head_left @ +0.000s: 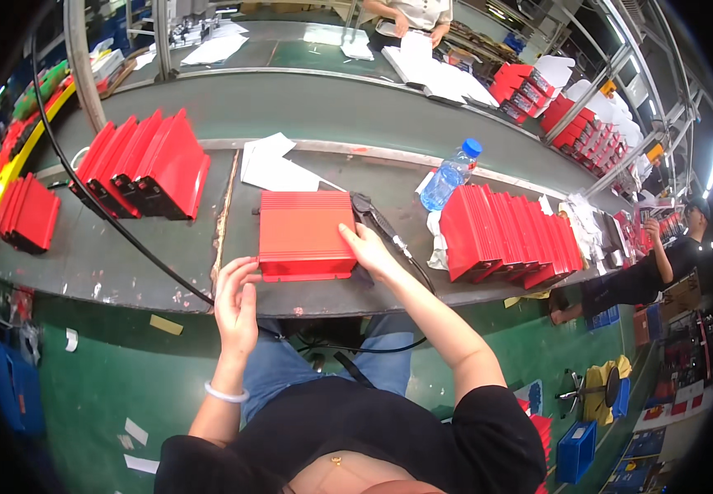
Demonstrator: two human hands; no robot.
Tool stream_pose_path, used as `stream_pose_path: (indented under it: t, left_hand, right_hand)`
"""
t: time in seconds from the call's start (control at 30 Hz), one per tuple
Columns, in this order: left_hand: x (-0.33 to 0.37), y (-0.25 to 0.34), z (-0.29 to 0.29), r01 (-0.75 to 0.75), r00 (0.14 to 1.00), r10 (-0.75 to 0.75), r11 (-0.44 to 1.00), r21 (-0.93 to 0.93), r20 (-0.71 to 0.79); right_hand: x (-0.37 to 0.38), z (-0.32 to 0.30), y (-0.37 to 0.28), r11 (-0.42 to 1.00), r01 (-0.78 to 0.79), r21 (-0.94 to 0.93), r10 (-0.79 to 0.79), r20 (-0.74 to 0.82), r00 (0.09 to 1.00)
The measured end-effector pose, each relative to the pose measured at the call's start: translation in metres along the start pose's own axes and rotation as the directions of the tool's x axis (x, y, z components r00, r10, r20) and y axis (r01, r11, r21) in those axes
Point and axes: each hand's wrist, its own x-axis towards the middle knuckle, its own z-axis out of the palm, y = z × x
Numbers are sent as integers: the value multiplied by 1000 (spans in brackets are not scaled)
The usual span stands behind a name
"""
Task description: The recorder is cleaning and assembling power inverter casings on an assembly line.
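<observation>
A flat red metal case [305,235] with ribbed edges lies on the grey workbench in front of me. My right hand [366,249] grips its right side, thumb on the top face and the other fingers mostly hidden beyond the edge. At the front left corner, my left hand [237,300] is open, its fingers stretched out beside the case; whether the fingertips touch it I cannot tell. A black cable with a connector [397,240] runs along the bench just right of my right hand. White paper sheets [276,165] lie behind the case.
Standing red cases fill rows at left [146,165] and right [504,235]. A blue-capped water bottle [448,177] stands behind the right row. One black cable [117,226] crosses the bench's left part. A conveyor belt [307,103] runs beyond; a person [412,25] handles white sheets across it.
</observation>
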Motion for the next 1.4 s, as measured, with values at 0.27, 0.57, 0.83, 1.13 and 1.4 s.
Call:
stream_pose_path:
  t: [0.27, 0.57, 0.83, 1.13, 1.4]
  left_hand:
    - [2, -2, 15, -150, 980, 154, 988, 42, -124]
    - [62, 17, 39, -330, 926, 344, 937, 112, -153]
    - [191, 35, 94, 159, 925, -187, 981, -109, -330]
    - [327, -130, 27, 59, 997, 5, 493, 868, -71]
    - [338, -154, 12, -80, 993, -46, 443, 893, 111]
  right_hand:
    - [-7, -45, -40, 937, 154, -315, -149, 40, 988]
    - [88, -104, -62, 752, 302, -585, -519, -243, 819]
    - [110, -113, -63, 734, -24, -679, -229, -280, 932]
    - [302, -113, -54, 968, 250, -1, -211, -538, 816]
    - [481, -225, -49, 874, -136, -466, -321, -765, 559]
